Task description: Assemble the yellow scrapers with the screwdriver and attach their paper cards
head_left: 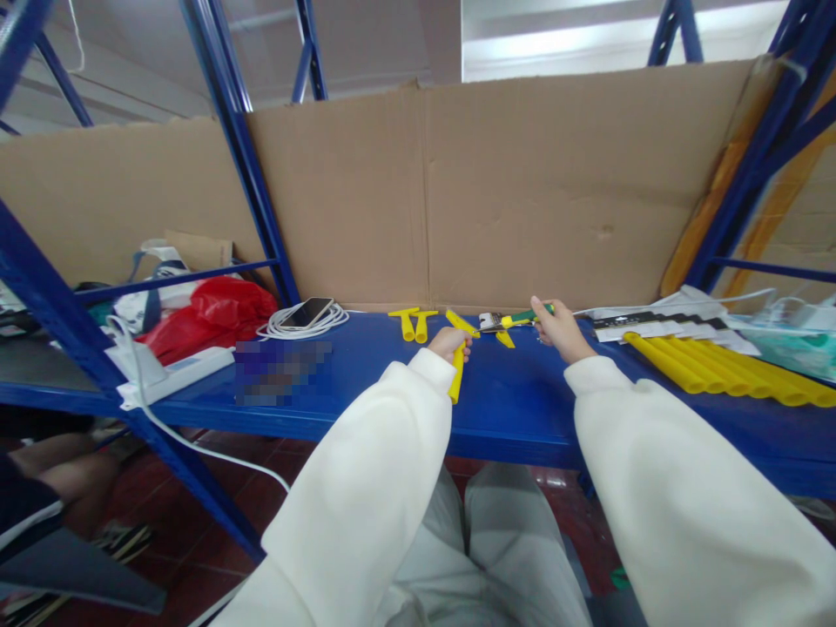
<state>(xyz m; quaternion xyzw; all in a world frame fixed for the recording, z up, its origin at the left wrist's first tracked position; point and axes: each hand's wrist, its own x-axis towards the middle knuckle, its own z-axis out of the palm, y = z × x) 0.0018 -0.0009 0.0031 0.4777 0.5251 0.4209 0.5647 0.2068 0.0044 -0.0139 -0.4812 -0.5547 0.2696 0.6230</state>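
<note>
My left hand (449,343) is closed around the handle of a yellow T-shaped plastic tool (457,376); its wide end points away from me. In my right hand (555,326) is a green-and-yellow handled tool (522,317). Its flat, pale head (491,322) points left, toward the left hand, and looks like a scraper, though the detail is too small to be sure. Under that head lies another small yellow piece (505,339). Two more yellow T-shaped tools (407,327) lie side by side left of my left hand, on the blue shelf (515,409).
To the right, several yellow tubes (711,366) lie in a row beside black-and-white cards (653,324). On the left are a phone (308,313) on a coiled white cable (278,327), a white power strip (186,376) and a red bag (215,313). Cardboard (522,192) walls the back.
</note>
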